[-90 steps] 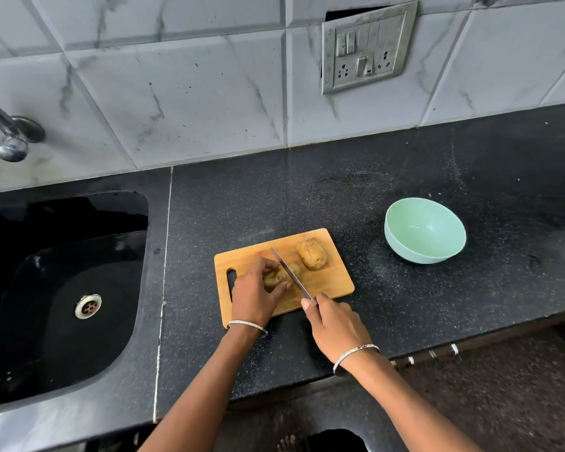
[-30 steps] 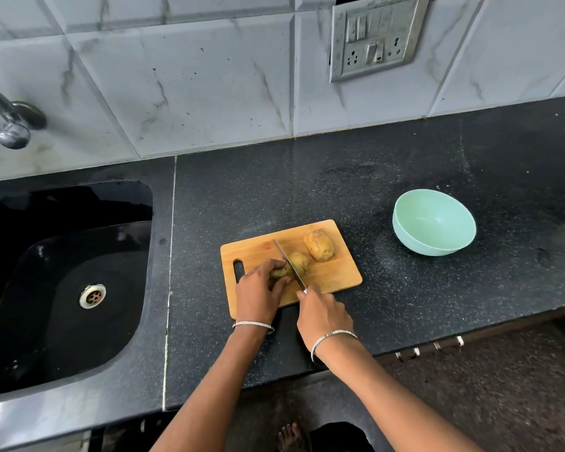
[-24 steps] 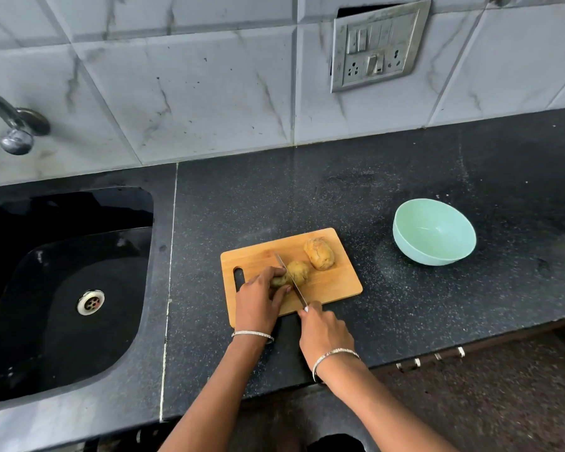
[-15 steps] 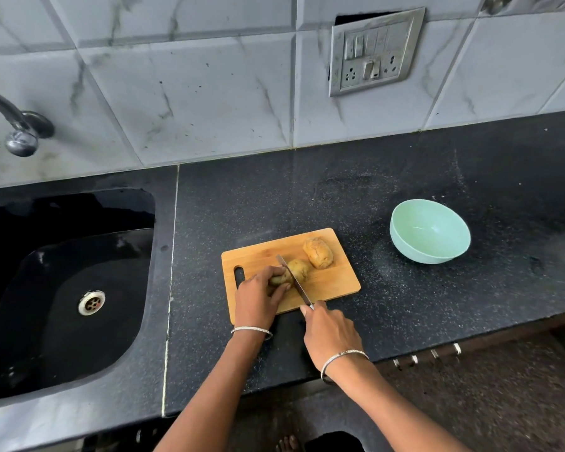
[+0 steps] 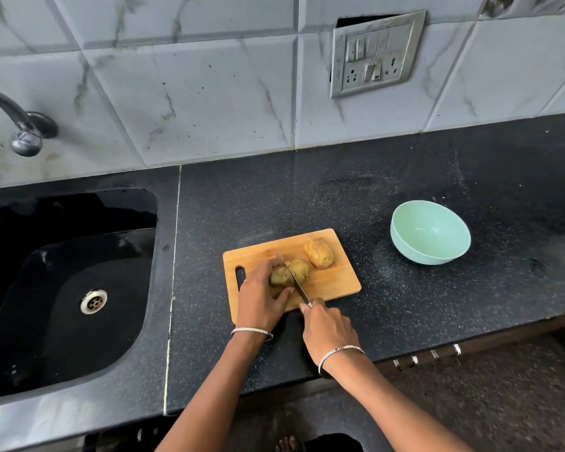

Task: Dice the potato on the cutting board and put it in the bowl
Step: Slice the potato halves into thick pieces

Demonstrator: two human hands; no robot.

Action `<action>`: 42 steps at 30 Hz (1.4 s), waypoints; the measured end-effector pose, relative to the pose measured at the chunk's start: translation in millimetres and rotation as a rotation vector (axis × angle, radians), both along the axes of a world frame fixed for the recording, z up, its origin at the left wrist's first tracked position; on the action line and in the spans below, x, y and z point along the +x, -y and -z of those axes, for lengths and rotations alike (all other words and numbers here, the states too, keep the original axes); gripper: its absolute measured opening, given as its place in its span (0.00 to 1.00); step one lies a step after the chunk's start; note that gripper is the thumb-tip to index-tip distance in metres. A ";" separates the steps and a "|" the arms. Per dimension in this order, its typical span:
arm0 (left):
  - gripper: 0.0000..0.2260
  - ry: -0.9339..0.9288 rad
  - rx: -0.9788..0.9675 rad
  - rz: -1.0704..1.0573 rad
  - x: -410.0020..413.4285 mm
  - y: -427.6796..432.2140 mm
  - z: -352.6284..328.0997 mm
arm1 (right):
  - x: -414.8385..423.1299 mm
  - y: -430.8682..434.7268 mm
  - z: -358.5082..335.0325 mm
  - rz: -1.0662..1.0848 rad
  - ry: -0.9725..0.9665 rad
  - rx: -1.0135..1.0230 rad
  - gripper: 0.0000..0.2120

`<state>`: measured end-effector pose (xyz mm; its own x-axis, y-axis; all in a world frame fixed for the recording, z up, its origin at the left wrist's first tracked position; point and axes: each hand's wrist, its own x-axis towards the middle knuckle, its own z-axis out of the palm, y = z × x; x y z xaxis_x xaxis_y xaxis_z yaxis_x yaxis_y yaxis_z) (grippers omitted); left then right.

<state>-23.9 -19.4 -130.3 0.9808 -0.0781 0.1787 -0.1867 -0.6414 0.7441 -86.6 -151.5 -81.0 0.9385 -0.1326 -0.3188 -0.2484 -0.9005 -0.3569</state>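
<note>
My wooden cutting board lies on the black counter, with the green bowl well to its right. My left hand curls over the potato on the board. My right hand grips the knife, whose blade is seemingly partway into the potato. Another piece lies just beyond.

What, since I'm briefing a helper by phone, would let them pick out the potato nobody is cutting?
On the black counter, right of the sink, lies a wooden cutting board. The potato sits at its far right corner, nearest the green bowl. Unlike the other potato, which the left hand holds under the knife, nothing touches it.
</note>
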 end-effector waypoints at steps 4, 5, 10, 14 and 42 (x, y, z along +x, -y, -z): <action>0.25 0.026 0.045 0.129 6.0 0.0 -5.7 | 0.3 -0.8 2.1 0.010 -0.010 -0.002 0.17; 0.24 0.033 0.076 0.138 9.7 -0.1 -7.1 | 0.0 -0.9 2.8 0.011 -0.009 -0.003 0.16; 0.23 0.017 0.346 0.130 26.8 4.5 -14.0 | -5.5 -1.3 4.2 0.003 0.007 -0.028 0.18; 0.22 -0.003 0.379 0.099 33.9 8.3 -18.7 | -8.5 1.1 1.2 0.005 0.013 -0.016 0.17; 0.07 -0.117 -0.070 -0.044 35.0 8.6 -26.6 | -19.1 94.6 -44.6 -0.019 -0.150 0.144 0.23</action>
